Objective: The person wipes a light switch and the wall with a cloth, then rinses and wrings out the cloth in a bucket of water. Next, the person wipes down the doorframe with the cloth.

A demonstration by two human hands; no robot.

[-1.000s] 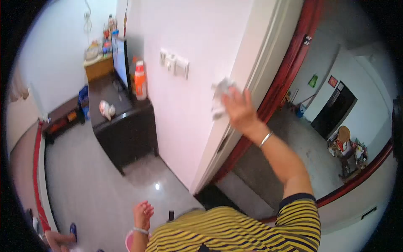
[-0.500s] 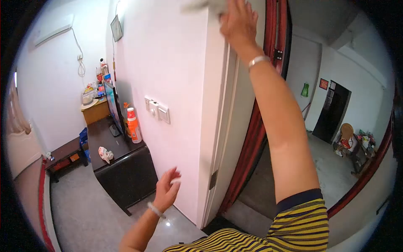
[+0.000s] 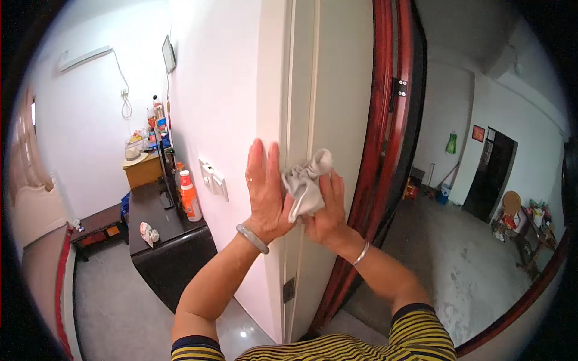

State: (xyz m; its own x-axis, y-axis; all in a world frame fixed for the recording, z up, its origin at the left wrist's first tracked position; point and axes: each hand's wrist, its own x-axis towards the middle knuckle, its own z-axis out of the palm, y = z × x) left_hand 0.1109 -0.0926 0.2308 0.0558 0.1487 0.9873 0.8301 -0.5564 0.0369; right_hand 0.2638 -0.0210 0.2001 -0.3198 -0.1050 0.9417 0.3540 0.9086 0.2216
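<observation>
A crumpled pale grey cloth [image 3: 307,188] is pressed against the cream door frame [image 3: 301,90] in the middle of the view. My right hand [image 3: 330,210] grips it from the right side, its fingers bent round the bunched fabric. On the other side, my left hand [image 3: 265,195] lies flat with fingers stretched upward along the frame's edge, beside the pinkish-white wall. Its thumb is close to the cloth; whether they touch I cannot tell. A bracelet sits on each wrist.
White wall switches [image 3: 214,179] are left of my left hand. Below stands a dark desk [image 3: 171,240] with an orange bottle [image 3: 189,198] and crumpled packaging [image 3: 149,233]. A dark red door frame [image 3: 376,120] rises on the right, opening onto another room with a concrete floor [image 3: 445,259].
My right hand has come down with the cloth from high on the frame to its middle. My left hand has risen from above the floor to lie against the frame beside it.
</observation>
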